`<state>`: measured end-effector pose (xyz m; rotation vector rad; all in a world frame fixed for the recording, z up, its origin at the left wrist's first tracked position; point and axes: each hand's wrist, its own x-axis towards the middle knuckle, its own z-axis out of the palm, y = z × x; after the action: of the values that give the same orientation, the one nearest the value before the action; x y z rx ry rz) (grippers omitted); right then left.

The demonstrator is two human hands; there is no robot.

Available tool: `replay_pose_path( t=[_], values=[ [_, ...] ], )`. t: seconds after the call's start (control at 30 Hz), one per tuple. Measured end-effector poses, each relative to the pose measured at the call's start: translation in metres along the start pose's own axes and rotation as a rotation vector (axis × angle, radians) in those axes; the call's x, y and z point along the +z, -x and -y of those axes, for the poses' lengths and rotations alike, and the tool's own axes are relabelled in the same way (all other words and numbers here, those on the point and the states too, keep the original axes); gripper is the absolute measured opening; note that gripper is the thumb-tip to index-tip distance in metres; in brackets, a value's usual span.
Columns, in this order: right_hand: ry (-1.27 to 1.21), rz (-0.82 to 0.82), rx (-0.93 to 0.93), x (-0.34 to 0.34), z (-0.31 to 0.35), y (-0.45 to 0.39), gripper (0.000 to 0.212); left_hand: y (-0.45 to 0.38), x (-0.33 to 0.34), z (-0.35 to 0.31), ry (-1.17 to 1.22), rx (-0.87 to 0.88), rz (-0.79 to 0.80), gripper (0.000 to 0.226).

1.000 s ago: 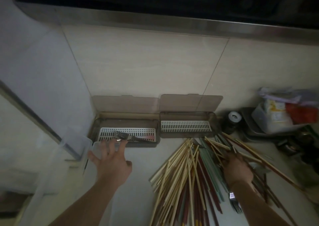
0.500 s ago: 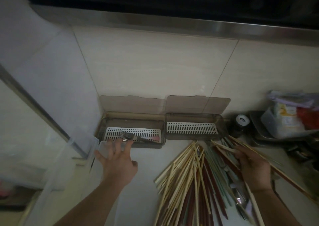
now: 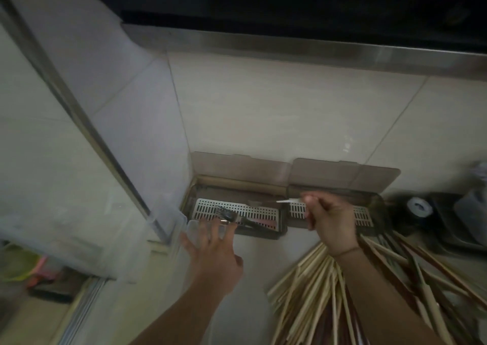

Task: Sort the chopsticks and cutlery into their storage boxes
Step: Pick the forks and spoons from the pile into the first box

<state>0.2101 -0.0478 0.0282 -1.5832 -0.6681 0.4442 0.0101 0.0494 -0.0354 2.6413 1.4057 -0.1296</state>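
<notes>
You're looking down at a pale countertop (image 3: 253, 278) that runs into a corner of big beige wall tiles (image 3: 276, 112), with a steel strip (image 3: 303, 46) along the top of them and something dark above that. On your left there's a metal-edged frame (image 3: 79, 123) slanting down toward the counter, and a clear plastic container (image 3: 168, 220) sits at its foot.

Two storage boxes sit side by side against the wall, lids flipped up against the tiles. The left box (image 3: 234, 212) has a white slotted tray with a fork (image 3: 226, 214) lying in it. The right box (image 3: 369, 212) is partly hidden behind your right hand (image 3: 332, 220).

The chopstick pile (image 3: 316, 286) fans across the counter lower right, pale ones nearest you, darker reddish ones further right under your forearm. Dark clutter and a tape roll (image 3: 419, 206) crowd the far right.

Your left hand (image 3: 213, 255) is spread flat, fingers relaxed, fingertips at the left box's front edge. Your right hand is clenched around a thin utensil (image 3: 287, 200), its pale tip pointing left over the join between the boxes. It's too blurry to say what it is.
</notes>
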Motion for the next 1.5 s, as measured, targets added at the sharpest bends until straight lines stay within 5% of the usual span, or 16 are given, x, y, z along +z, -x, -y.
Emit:
replay_pose_path(
  t=[0.17, 0.33, 0.5, 0.73, 0.93, 1.03, 1.23, 1.5],
  values=[
    [-0.039, 0.161, 0.184, 0.046, -0.013, -0.020, 0.019, 0.000, -0.003, 0.002, -0.006, 0.010, 0.022, 0.073],
    [0.188, 0.336, 0.287, 0.068, -0.028, -0.027, 0.029, 0.000, -0.006, 0.003, -0.007, 0.021, 0.036, 0.073],
    [0.428, 0.382, 0.424, 0.076, -0.042, -0.037, 0.017, 0.000, -0.006, 0.002, 0.013, 0.008, 0.020, 0.074],
    [0.703, 0.441, 0.327, 0.065, -0.039, -0.034, 0.019, -0.001, -0.011, 0.000, -0.024, -0.002, 0.039, 0.074],
    [0.423, -0.038, 0.177, 0.008, -0.047, 0.014, 0.008, -0.007, 0.011, 0.010, 0.010, 0.001, 0.025, 0.080],
    [0.449, -0.200, 0.264, -0.054, -0.064, 0.054, 0.012, -0.007, 0.015, 0.005, -0.012, -0.017, 0.004, 0.083],
    [0.852, -0.280, 0.620, -0.166, -0.097, 0.121, 0.013, -0.006, 0.013, 0.002, 0.015, -0.039, -0.038, 0.079],
    [1.082, -0.215, 0.576, -0.171, -0.097, 0.131, 0.012, -0.008, 0.015, 0.002, 0.017, -0.018, -0.049, 0.078]
  ],
)
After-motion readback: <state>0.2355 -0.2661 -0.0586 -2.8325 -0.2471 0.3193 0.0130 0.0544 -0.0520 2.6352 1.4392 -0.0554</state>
